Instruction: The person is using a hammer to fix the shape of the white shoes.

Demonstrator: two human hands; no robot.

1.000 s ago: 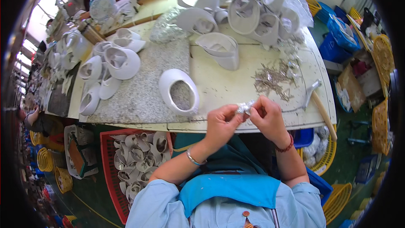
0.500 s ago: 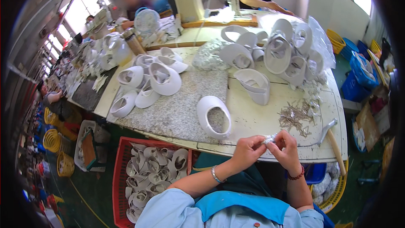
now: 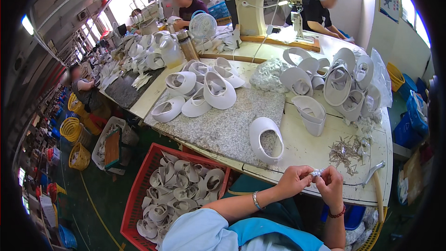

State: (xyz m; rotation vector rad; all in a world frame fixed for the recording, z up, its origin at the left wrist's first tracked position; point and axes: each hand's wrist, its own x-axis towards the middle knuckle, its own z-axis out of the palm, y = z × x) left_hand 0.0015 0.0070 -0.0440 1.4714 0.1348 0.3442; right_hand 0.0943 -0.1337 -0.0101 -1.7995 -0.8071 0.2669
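My left hand [image 3: 297,179] and my right hand [image 3: 330,186] meet at the table's front edge, fingertips pinched together. Between them is a small, shiny, silvery-white crumpled piece [image 3: 317,173], mostly hidden by the fingers; its exact kind cannot be made out. Just beyond my left hand, a single white shoe upper [image 3: 260,145] lies partly on a speckled stone slab [image 3: 218,132]. To the right of it are a heap of small nail-like metal pieces [image 3: 346,155] and a hammer [image 3: 378,190] with a wooden handle.
More white uppers [image 3: 220,91] stand on the slab, with others [image 3: 337,81] bunched at the back right beside a clear plastic bag [image 3: 269,75]. A red crate [image 3: 131,204] of uppers sits below left. Beyond stand a sewing machine [image 3: 254,16], a fan [image 3: 203,27] and co-workers.
My view has turned left and up, so the table sits further right and lower in the picture. Both hands keep pinching the small silvery piece at the table edge.
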